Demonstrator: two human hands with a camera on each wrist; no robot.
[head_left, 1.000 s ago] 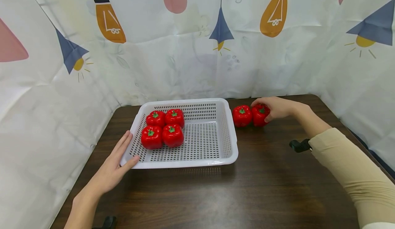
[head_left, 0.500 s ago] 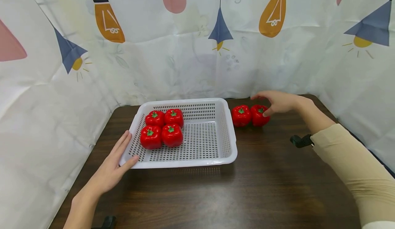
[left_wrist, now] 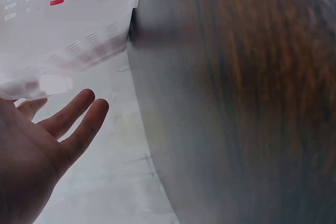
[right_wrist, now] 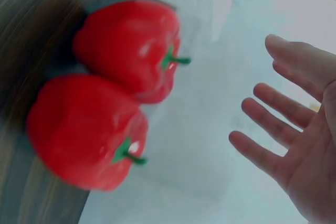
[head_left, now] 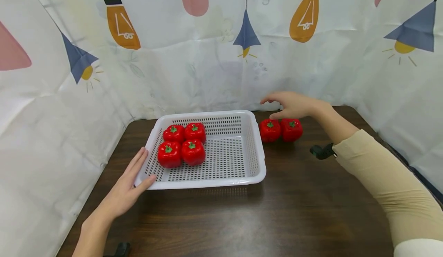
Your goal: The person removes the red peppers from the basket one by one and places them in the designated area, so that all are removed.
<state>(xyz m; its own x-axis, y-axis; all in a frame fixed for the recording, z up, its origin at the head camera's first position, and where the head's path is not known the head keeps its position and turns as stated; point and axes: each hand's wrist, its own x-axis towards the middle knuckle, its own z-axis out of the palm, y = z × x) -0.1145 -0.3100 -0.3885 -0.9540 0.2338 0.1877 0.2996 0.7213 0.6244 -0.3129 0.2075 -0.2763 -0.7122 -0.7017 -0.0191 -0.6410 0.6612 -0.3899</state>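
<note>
A white perforated plastic basket stands on the table with several red bell peppers grouped in its left half. My left hand rests on the basket's left rim, fingers straight and thumb at the front corner. Two more red bell peppers stand side by side just right of the basket, a nearer-basket pepper and an outer pepper. Above them hovers my right hand, its fingers spread and holding nothing. In the right wrist view that hand is apart from both peppers.
The dark wooden table extends toward me in front of the basket. A white patterned curtain hangs right behind the table's back edge and along both sides. A black camera mount sits at my right wrist.
My right hand has let go of the outer bell pepper, lifted and moved left over the pepper nearer the basket. The left hand stays on the basket rim.
</note>
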